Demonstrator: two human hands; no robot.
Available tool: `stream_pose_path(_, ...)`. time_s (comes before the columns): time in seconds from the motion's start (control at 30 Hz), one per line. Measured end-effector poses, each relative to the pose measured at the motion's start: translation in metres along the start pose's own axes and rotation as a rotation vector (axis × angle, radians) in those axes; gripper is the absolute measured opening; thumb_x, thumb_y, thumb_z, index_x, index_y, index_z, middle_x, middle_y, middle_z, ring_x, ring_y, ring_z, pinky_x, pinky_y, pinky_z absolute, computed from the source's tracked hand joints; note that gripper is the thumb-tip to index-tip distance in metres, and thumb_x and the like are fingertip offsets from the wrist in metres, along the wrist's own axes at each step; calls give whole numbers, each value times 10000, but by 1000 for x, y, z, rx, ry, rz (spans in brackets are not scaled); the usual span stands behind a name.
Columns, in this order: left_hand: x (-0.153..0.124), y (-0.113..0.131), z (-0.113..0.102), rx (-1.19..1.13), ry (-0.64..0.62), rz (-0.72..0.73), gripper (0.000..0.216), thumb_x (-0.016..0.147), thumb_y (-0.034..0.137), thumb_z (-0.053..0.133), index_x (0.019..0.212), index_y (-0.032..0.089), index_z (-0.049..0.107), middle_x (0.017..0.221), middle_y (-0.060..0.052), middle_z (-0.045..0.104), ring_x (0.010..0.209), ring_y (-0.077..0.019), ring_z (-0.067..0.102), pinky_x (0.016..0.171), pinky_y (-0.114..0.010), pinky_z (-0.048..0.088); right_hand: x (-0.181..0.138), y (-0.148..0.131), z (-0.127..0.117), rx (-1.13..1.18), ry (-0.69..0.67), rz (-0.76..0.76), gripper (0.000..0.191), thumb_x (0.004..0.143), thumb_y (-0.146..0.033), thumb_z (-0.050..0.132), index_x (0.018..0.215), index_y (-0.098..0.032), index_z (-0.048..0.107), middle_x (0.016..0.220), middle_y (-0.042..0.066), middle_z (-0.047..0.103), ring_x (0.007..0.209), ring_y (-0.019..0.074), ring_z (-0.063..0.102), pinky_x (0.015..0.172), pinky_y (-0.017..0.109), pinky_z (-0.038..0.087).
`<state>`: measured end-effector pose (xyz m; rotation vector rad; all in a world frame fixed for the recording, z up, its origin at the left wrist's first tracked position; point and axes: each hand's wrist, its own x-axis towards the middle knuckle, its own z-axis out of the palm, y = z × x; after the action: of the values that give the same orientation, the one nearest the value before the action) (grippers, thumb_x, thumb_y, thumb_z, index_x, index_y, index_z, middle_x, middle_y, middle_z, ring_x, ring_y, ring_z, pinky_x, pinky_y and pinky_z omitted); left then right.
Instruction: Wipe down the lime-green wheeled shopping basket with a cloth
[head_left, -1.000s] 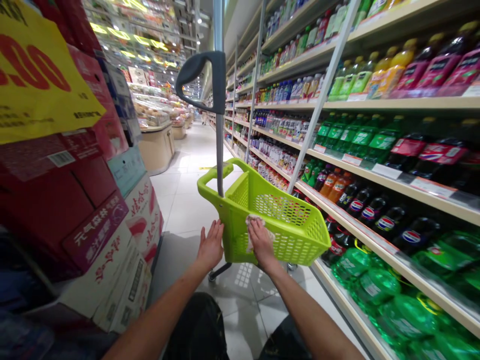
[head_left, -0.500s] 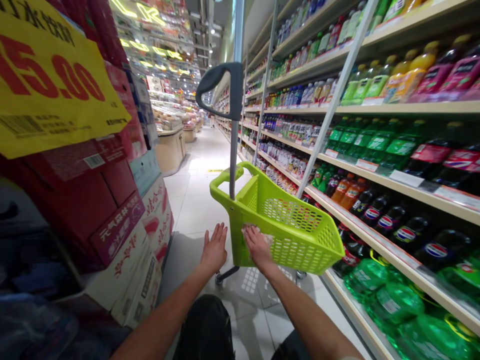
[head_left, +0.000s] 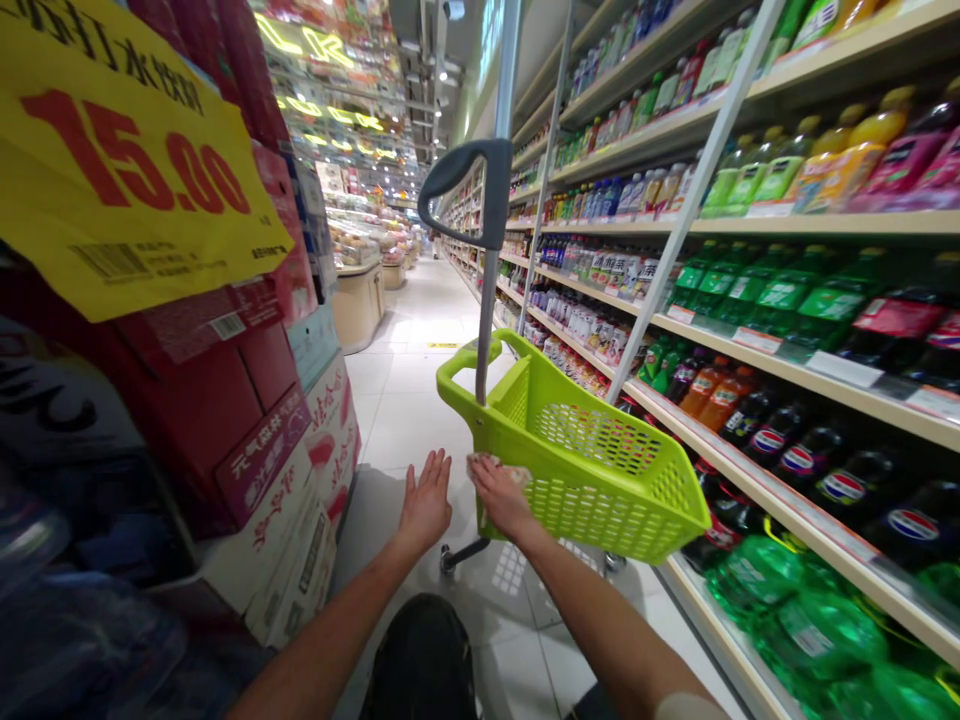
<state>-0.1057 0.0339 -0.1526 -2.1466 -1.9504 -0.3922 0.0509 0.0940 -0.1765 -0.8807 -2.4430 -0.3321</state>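
Observation:
A lime-green shopping basket trolley (head_left: 615, 500) stands on the floor before me, with perforated sides and a tall metal pole ending in a grey handle (head_left: 498, 195). My right hand (head_left: 501, 497) presses a pale, patterned cloth (head_left: 519, 475) flat to the near side of the basket, close to its left corner. Most of the cloth is hidden under the palm and fingers. Left of the basket, my left hand (head_left: 424, 505) hovers apart from it, fingers stretched out and holding nothing.
Shelves of drink bottles (head_left: 780, 285) run along the right, with large green bottles (head_left: 814, 635) at the bottom. Stacked cartons (head_left: 255, 400) and a yellow price sign (head_left: 150, 170) are close on my left. A tiled aisle (head_left: 405, 385) leads away past display counters (head_left: 358, 305).
My right hand and the cloth have slid left along the basket's side towards its corner. The view has turned slightly left. My left hand stays open beside the basket.

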Motion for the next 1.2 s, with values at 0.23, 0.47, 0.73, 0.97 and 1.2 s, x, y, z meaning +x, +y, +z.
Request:
stream_pose_path(0.23,51,-12,-44,-52,208,-62,672,658,91,389,1322,71,285,1424,-133,252,1325,-234,194,1057,-492,182,53,6,-41,-3,296,-25,371,894,-176,344,1249,-182,449,1308,58,458,1309,186,233,1048,390,309)
stream_pose_path(0.47,106,-23,-87,3,105,75,725,599,61,393,1317,108,304,1420,-94,279,1327,-229,185,1049,-567,102,152,49,-135,-180,178,-456,379,825,-65,402,1188,-106,501,1214,101,538,1241,218,362,995,376,378)
stream_pose_path(0.73,99,-21,-85,5,65,40,752,585,68,392,1326,120,281,1442,-69,227,1338,-206,148,1059,-555,74,195,61,-209,-344,306,-309,457,820,-28,363,1266,-120,414,1379,98,353,1337,234,117,1063,465,229)
stream_pose_path(0.97,94,-17,-88,-2,54,37,759,599,67,403,1339,140,249,1447,-73,216,1340,-215,136,1054,-559,82,157,49,-177,-368,93,-442,418,835,-66,368,1245,-95,445,1316,113,441,1282,240,288,1027,432,309)
stream_pose_path(1.2,90,-16,-88,-32,111,34,743,609,17,384,1329,166,283,1427,-77,271,1325,-206,198,1055,-529,143,174,39,-179,-314,284,-209,406,844,-45,350,1229,-97,467,1333,102,424,1284,269,277,1025,453,296)
